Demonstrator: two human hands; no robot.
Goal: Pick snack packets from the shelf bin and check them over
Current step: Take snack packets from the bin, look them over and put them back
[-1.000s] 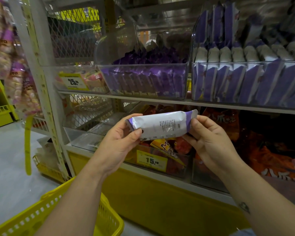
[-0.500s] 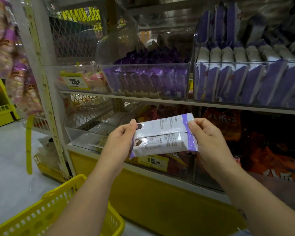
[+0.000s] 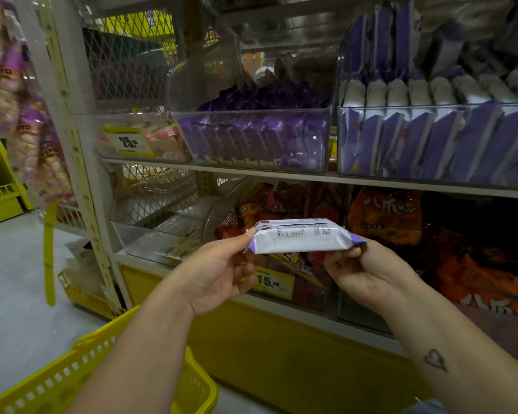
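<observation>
Tipped flatter than before, the snack packet [image 3: 302, 238] looks light, crinkly and slippery, with fingers [image 3: 242, 239] of the left hand [image 3: 219, 273] and right hand [image 3: 368, 270] pinching its crimped ends, the surest hold.

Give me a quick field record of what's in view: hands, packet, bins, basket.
held item: one white snack packet with purple ends, roughly level, printed side towards the camera
left hand: pinches the packet's left end
right hand: holds its right end
similar stock: clear bin, upper shelf right, packed with upright white-and-purple packets
basket: yellow basket, lower left, under the left forearm; contents not visible
price tag: yellow, reads 15, on the lower bin below the packet
</observation>
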